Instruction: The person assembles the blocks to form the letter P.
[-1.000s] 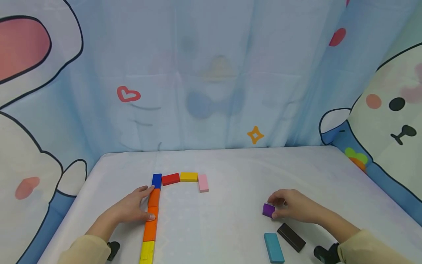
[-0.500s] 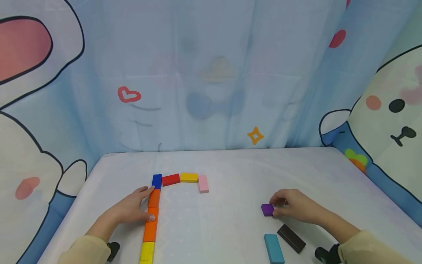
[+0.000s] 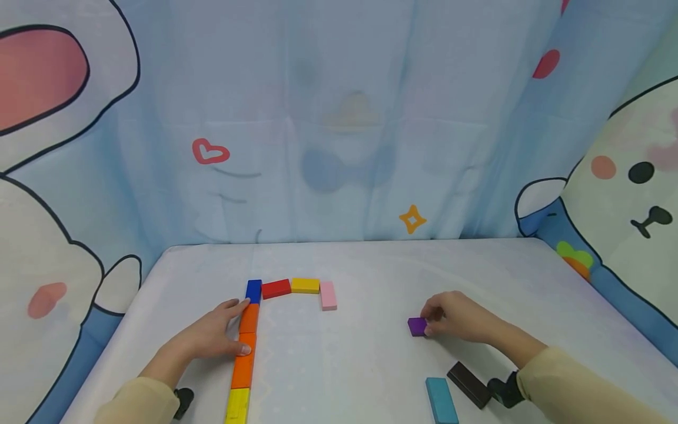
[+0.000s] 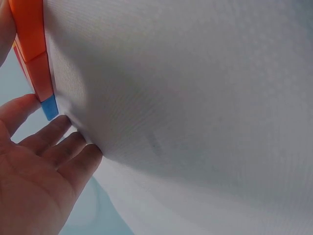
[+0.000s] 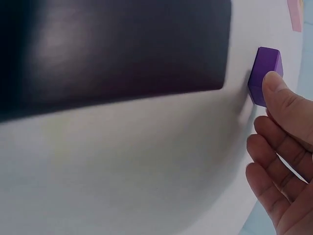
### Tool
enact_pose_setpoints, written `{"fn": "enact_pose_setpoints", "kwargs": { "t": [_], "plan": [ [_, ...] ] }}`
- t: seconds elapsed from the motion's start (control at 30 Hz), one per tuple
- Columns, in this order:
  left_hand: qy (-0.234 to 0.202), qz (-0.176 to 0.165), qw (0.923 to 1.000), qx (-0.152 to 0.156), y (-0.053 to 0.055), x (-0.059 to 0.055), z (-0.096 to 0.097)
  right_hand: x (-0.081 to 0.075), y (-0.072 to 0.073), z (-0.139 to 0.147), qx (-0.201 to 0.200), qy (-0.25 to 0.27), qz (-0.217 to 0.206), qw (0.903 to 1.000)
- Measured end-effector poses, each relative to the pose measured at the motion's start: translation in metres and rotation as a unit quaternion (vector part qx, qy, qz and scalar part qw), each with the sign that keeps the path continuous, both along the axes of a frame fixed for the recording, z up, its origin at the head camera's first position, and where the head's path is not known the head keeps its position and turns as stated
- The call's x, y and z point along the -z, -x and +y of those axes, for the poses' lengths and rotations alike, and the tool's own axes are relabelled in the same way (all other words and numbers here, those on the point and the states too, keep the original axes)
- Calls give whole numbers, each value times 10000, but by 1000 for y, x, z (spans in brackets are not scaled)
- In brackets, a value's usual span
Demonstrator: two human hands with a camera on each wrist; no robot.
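My left hand (image 3: 214,333) rests along a column of wooden blocks, its fingers loosely spread. Its thumb touches an orange block (image 3: 243,374), and the index fingertip lies where another orange block (image 3: 248,319) meets the blue block (image 3: 253,290). A yellow block (image 3: 237,406) ends the column at the near side. On the right, my right hand (image 3: 463,318) pinches a small purple block (image 3: 416,327) between thumb and fingers. In the right wrist view the purple block (image 5: 266,63) shows beyond the thumb, close over the white cloth.
From the blue block a row runs right: a red block (image 3: 276,288), slightly askew, a yellow block (image 3: 305,285) and a pink block (image 3: 328,296) turned toward me. Below the right hand lie a teal block (image 3: 442,400) and a dark block (image 3: 469,386), near the wrist camera.
My right hand has moved left and a little away from me, carrying the purple block with it. The left hand stays in place on the column.
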State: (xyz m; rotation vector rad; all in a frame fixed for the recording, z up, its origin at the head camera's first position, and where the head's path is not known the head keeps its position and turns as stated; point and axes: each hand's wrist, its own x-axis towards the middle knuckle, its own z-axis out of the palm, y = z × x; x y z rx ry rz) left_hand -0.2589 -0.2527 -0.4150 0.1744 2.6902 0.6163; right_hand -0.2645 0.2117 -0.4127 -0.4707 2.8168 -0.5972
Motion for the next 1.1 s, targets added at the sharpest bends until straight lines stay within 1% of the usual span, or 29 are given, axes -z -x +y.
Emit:
{"fn": "enact_pose_setpoints", "kwargs": {
  "t": [0.2, 0.53, 0.63, 0.83, 1.1],
  "plan": [
    [-15, -11, 10000, 16, 0, 0, 0, 0, 7, -20, -23, -97, -19, 9999],
    [-34, 51, 10000, 46, 0, 0, -2, -4, 18, -64, -335, -85, -110, 9993],
    [-50, 44, 10000, 34, 0, 1, -3, -4, 20, -76, -354, -79, -146, 9992],
    [-79, 9, 10000, 11, 1, 4, -3, -1, 23, -98, -344, -58, -174, 9992],
    [-41, 52, 10000, 40, 1, 4, -2, 2, 24, -126, -347, 146, -366, 9986]
  ]
}}
